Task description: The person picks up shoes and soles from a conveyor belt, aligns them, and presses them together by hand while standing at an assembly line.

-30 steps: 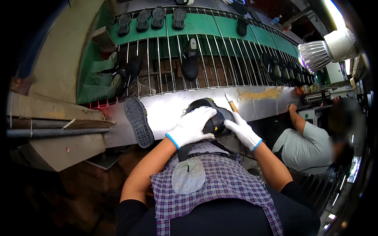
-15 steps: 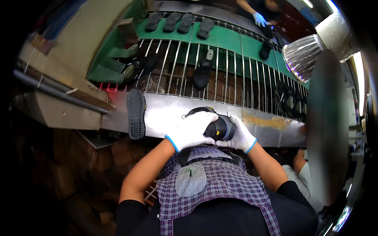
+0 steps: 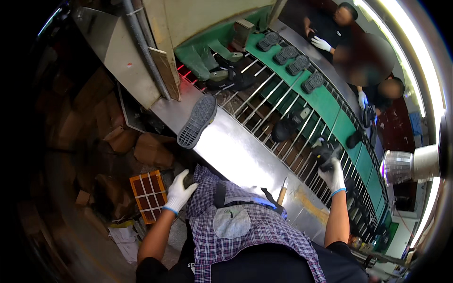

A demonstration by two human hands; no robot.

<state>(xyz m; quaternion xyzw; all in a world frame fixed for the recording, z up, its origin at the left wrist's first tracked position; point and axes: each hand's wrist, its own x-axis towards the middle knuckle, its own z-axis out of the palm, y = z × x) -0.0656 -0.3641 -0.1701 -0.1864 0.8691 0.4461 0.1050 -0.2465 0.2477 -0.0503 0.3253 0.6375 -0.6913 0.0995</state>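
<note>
My right hand (image 3: 333,178), in a white knit glove with a blue cuff, grips a black shoe (image 3: 325,152) over the metal rack bars at the right. My left hand (image 3: 178,192), gloved alike, hangs beside my plaid apron with thumb and fingers apart, and I see nothing held in it. A grey shoe sole (image 3: 198,121) lies tread up on the left end of the metal bench. Close to my apron, a tool with a wooden handle and a light tip (image 3: 282,191) rests on the bench.
Beyond the bench (image 3: 226,155) runs the barred rack with a black shoe (image 3: 291,125) and more shoes (image 3: 231,78) on it. Several grey soles (image 3: 298,65) line a green belt (image 3: 337,111). Co-workers stand beyond. A lamp (image 3: 398,167) hangs at right; an orange crate (image 3: 147,195) is at lower left.
The black shoe that both hands held over the bench is now in my right hand, out over the rack. My left hand has let go and dropped left. The view has turned.
</note>
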